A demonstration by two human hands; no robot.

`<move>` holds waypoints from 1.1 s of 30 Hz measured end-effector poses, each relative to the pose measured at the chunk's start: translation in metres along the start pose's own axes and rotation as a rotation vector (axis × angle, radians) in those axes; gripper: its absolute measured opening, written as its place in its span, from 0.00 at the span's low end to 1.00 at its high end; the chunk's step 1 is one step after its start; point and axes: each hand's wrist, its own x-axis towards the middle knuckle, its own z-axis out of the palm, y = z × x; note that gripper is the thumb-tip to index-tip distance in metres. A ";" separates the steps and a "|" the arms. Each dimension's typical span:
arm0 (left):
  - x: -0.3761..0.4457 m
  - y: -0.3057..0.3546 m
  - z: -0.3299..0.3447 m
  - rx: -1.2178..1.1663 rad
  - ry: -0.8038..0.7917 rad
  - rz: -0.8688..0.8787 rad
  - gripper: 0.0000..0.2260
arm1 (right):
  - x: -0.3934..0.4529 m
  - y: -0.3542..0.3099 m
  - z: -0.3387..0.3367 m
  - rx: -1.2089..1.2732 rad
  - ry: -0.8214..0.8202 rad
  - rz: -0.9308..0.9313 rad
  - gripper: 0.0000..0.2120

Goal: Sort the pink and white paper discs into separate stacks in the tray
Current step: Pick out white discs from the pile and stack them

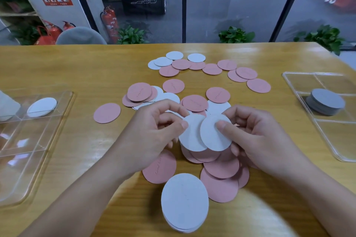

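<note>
My left hand [154,131] pinches one white disc [190,134] at its left edge, thumb on top. My right hand [256,136] pinches a second white disc [213,134], which overlaps the first. Both are held just above the loose pile of pink discs [221,167] on the table [67,67].

Risks, as I judge them: the discs are thin and cling, so a pink one from the pile could ride up under a white one unnoticed and end up in the wrong stack. The two held discs only overlap at their edges; a loose pinch could let one slide off. My forearms sit close to the near white stack [185,204], which stands outside any tray, and a careless sweep could scatter it.

Containers: the left clear tray [57,121] has dividers; one white disc [42,107] lies in a far compartment, and the near compartments look unfilled. The right clear tray [337,150] holds a grey-looking stack [325,102] in its middle compartment; I cannot tell its true colour. More pink and white discs [192,63] lie scattered farther back.
</note>
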 end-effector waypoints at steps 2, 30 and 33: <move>0.001 0.000 0.004 -0.021 -0.087 0.033 0.06 | 0.000 0.000 0.002 -0.006 -0.005 -0.015 0.04; 0.001 -0.014 0.005 0.604 -0.180 0.106 0.09 | 0.004 0.012 -0.004 -0.235 0.086 -0.024 0.09; 0.004 -0.018 0.006 0.470 -0.083 0.076 0.13 | 0.003 0.011 -0.005 -0.228 0.084 -0.016 0.09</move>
